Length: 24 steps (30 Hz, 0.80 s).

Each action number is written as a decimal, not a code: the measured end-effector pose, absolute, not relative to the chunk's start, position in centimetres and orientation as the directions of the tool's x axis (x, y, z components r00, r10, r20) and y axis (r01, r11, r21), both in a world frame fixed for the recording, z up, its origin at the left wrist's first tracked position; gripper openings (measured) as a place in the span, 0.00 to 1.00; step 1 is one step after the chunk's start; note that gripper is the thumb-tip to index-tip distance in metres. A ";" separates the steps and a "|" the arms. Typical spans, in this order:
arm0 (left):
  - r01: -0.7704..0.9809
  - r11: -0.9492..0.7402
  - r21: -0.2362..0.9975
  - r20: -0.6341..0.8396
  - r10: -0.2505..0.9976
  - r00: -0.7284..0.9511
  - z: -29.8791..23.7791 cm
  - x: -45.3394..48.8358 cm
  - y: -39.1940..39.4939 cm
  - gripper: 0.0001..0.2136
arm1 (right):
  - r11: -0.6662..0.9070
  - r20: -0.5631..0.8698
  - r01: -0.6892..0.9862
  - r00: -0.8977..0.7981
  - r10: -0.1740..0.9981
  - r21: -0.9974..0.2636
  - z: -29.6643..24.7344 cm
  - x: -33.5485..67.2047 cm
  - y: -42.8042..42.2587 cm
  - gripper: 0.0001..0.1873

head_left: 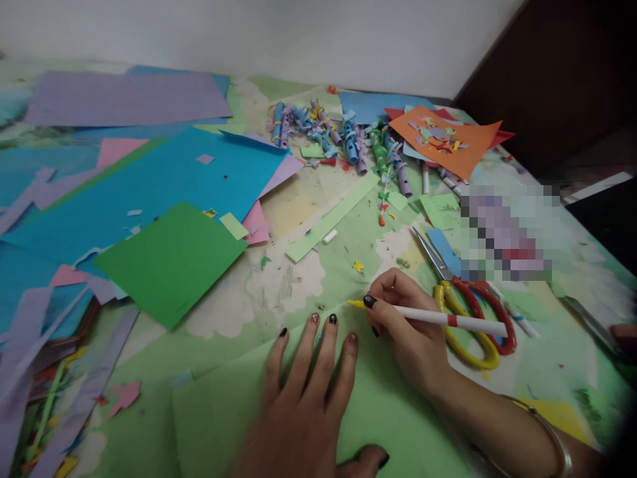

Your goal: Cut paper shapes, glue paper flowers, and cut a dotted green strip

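Observation:
My left hand [303,398] lies flat with fingers spread on a light green paper sheet [223,411] at the near edge of the table. My right hand [405,325] is closed round a white marker with a yellow tip [448,319], its tip touching the top edge of that same sheet just beyond my left fingertips. A thin bangle [552,431] sits on my right wrist. Scissors with red and yellow handles [465,302] lie on the table right behind my right hand.
A dark green sheet [172,259] and big blue sheets [164,176] cover the left side. Rolled paper curls [343,136] and an orange sheet with scraps [442,143] lie at the back. A light green strip [331,219] crosses the middle. Purple strips [30,352] pile at the near left.

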State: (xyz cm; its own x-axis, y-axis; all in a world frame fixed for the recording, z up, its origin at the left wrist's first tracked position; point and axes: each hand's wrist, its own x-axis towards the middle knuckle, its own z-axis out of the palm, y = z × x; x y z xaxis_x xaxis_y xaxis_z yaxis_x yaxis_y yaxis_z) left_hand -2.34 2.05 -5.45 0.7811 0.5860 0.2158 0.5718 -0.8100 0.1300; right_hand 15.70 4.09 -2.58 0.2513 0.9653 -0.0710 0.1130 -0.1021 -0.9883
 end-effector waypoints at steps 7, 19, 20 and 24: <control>0.608 -0.769 0.200 0.259 0.640 0.724 -5.3 -2.1 1.9 0.39 | -0.106 -0.079 0.090 0.259 0.963 -0.990 -2.6 15.7 4.1 0.04; 0.551 -0.827 0.107 0.256 0.559 0.789 -5.1 -2.4 1.5 0.36 | -0.108 -0.112 -0.030 0.309 0.944 -0.994 -2.8 15.5 4.3 0.04; 0.534 -0.841 0.085 0.253 0.537 0.805 -5.3 -2.4 1.4 0.37 | -0.105 -0.115 -0.048 0.319 0.941 -0.993 -2.8 15.5 4.3 0.04; 0.515 -0.856 0.050 0.259 0.509 0.821 -5.7 -2.3 1.0 0.37 | -0.090 -0.118 -0.095 0.341 0.933 -0.991 -3.1 15.6 4.4 0.04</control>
State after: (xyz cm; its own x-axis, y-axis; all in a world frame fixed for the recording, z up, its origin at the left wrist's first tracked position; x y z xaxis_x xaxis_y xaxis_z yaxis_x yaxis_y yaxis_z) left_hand -2.33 0.97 -5.68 0.8205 0.5095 0.2591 0.5153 -0.8555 0.0504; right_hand 15.62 4.43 -3.07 0.3406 0.9328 -0.1177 -0.0950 -0.0903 -0.9914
